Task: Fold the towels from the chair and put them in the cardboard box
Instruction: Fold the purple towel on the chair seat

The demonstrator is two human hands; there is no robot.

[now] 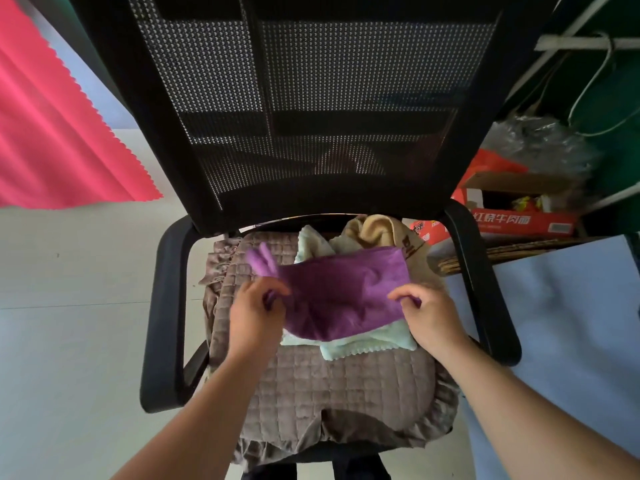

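So a purple towel (341,294) is being held up over the seat of a black mesh-back office chair (311,109), stretched out between both hands. Its left end is pinched by the left hand (254,306), fingers curled round a bunched bit of cloth, with a floppy corner sticking up just past the knuckles. The right end is gripped by the right hand (427,315), thumb and fingers closed on the edge. The hands are kept well apart, with the towel sagging a little between them. Underneath, a pale mint towel (360,344) is spread on the quilted grey-brown seat cover (332,386), and a beige towel (377,230) is heaped at the back of the seat. A red cardboard box (516,216) with white lettering is parked on the floor off to the right of the chair, flaps open. A pink cloth (52,126) is hung at the upper left.
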